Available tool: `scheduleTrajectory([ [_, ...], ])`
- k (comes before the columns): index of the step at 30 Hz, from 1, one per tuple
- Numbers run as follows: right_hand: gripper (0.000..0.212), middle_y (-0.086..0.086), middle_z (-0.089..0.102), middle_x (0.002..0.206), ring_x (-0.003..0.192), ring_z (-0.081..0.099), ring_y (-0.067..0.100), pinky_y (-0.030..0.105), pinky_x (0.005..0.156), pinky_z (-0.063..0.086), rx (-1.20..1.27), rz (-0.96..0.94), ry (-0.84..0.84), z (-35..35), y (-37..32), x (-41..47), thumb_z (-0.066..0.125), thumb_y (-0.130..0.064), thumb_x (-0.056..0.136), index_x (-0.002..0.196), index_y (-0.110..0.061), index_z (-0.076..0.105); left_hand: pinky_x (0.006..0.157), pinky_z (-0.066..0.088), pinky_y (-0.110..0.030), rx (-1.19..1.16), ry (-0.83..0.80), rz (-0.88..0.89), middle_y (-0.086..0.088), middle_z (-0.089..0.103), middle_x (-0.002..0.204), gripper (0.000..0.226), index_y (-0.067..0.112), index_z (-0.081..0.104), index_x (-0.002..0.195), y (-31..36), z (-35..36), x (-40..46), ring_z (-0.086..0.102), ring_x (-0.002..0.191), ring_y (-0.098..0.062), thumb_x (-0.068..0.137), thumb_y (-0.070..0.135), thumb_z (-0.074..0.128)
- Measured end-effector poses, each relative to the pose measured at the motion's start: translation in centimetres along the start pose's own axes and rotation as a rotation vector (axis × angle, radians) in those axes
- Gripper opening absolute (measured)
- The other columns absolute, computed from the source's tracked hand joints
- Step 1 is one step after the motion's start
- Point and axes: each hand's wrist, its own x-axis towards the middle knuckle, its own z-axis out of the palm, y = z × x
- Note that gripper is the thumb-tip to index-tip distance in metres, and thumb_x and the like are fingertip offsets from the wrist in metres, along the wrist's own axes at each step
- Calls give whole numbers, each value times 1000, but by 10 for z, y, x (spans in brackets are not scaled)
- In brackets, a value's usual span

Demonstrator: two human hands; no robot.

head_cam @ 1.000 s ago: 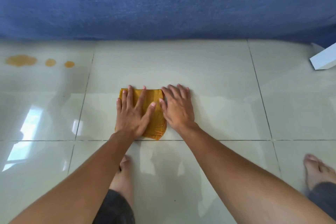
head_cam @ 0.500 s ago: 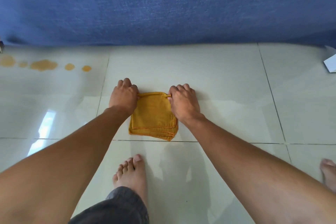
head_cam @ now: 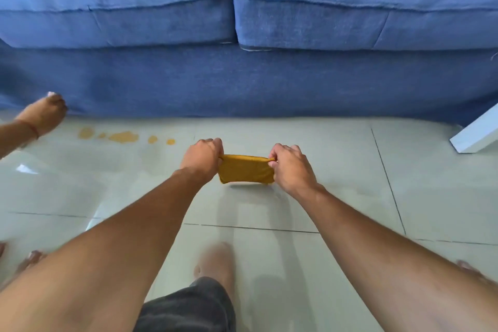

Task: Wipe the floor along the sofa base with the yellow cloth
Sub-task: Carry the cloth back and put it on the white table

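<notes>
The folded yellow cloth (head_cam: 244, 169) hangs just above the pale tiled floor (head_cam: 323, 159), pinched at its top corners. My left hand (head_cam: 202, 155) grips the left corner and my right hand (head_cam: 289, 167) grips the right corner, stretching the upper edge between them. The blue sofa base (head_cam: 242, 83) runs across the view behind the cloth. Several orange-brown spill spots (head_cam: 124, 136) lie on the floor to the left of the cloth, close to the sofa base.
Another person's hand (head_cam: 43, 114) reaches in at the left, near the sofa base. A white object (head_cam: 477, 135) rests on the floor at the right edge. My bare foot (head_cam: 215, 261) stands below the cloth; other feet show at both lower edges.
Both hands went from pressing the cloth flat to gripping its top corners and lifting it off the floor. The view pulled back, showing the sofa cushions, and another person's hand appeared at the left.
</notes>
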Motion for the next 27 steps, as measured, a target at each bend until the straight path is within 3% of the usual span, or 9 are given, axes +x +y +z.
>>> scheduleTrajectory([
  [4,11,0,55,96,91,55,25,30,67,40,31,2,99,-58,-24,-11,55,-18,96,89,-27,54,84,47,-34,38,84,45,-6,61,119,30,17,65,117,15,-53,-11,56,114,-27,94,5,51],
  [7,13,5,54,96,80,57,26,31,56,40,30,-25,175,-103,-40,-22,52,-16,96,87,-26,52,85,51,-37,51,168,66,-8,59,116,26,17,68,118,31,-96,-22,58,108,-29,97,14,52],
  [12,17,4,57,92,84,56,24,30,55,38,45,-58,307,-174,-58,-46,54,-15,95,84,-28,49,91,52,-39,69,254,120,-7,57,121,25,16,67,120,64,-168,-52,56,112,-26,99,22,54],
  [20,19,7,62,97,91,56,24,36,66,50,73,-88,474,-277,-70,-95,56,-14,93,85,-31,55,94,48,-40,65,379,224,-8,56,123,25,15,68,119,122,-257,-104,50,120,-26,97,23,58],
  [27,20,8,62,99,91,55,24,34,68,44,21,-65,570,-356,-49,-145,58,-13,91,82,-30,55,91,49,-40,49,430,325,-9,58,126,27,13,66,121,192,-305,-142,54,119,-27,97,21,58],
])
